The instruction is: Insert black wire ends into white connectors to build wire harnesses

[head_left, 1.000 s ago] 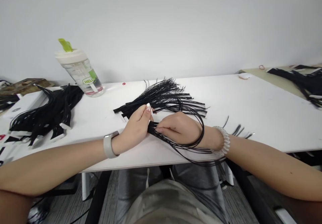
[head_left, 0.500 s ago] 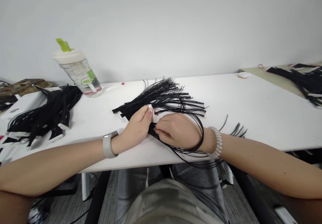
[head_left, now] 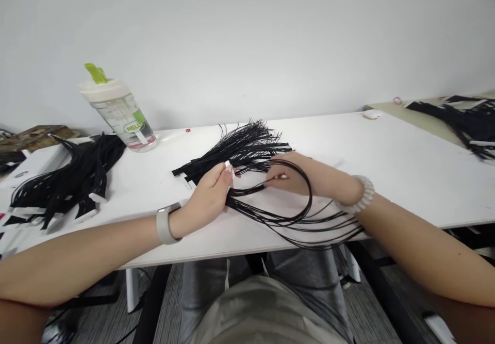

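My left hand [head_left: 211,192] is closed on one end of a bundle of thin black cables [head_left: 270,217], with a small white piece [head_left: 228,164] showing at the thumb. To its right, my right hand [head_left: 292,174] pinches black strands of the bundle between thumb and fingers. Several cables bow out in a loop below and around the right hand, reaching the table's front edge. Just behind both hands lies a pile of black cables [head_left: 232,150] with frayed ends spread toward the back.
A clear bottle [head_left: 126,119] with a green spout stands at the back left. Beside it lies another black cable heap [head_left: 73,174] with white ends. More black cables [head_left: 460,119] lie at the far right. The white table [head_left: 410,179] meets a wall.
My right hand has moved right and slightly up, away from my left hand, drawing strands with it. The cable loop has opened out between the hands. My left hand has hardly moved.
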### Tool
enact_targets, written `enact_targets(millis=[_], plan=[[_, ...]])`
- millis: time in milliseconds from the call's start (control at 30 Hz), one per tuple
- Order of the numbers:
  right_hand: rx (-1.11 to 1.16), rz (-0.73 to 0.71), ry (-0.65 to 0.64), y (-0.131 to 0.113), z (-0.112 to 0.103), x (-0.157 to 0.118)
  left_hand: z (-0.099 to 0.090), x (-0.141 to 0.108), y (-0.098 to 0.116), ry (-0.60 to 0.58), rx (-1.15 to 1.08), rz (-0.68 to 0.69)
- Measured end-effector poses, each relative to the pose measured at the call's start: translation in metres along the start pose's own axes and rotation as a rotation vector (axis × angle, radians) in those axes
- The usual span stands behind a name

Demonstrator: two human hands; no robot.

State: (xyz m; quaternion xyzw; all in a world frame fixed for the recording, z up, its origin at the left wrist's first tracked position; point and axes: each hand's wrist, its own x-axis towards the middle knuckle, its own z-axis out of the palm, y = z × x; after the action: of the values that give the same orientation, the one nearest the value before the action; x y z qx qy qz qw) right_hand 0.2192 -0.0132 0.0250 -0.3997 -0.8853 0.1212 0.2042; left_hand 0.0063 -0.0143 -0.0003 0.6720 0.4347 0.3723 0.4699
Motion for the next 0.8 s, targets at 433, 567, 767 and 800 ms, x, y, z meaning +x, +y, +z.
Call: enact_targets(millis=[433,567,767,800], plan=[[0.114,0.396,0.584,0.033,-0.034,0.002,-0.001,0.0,-0.002,-0.029,-0.031,-0.007],[0.712,0.433,0.845,0.044,-0.047,0.001,-0.001,0.0,-0.003,-0.037,-0.04,-0.003],[1.154,0.441,0.996,0.045,-0.06,-0.001,0.0,-0.001,0.0,-0.059,-0.003,0.004],[1.114,0.438,0.965,0.039,-0.057,0.001,0.0,-0.001,0.001,-0.057,0.007,0.008]])
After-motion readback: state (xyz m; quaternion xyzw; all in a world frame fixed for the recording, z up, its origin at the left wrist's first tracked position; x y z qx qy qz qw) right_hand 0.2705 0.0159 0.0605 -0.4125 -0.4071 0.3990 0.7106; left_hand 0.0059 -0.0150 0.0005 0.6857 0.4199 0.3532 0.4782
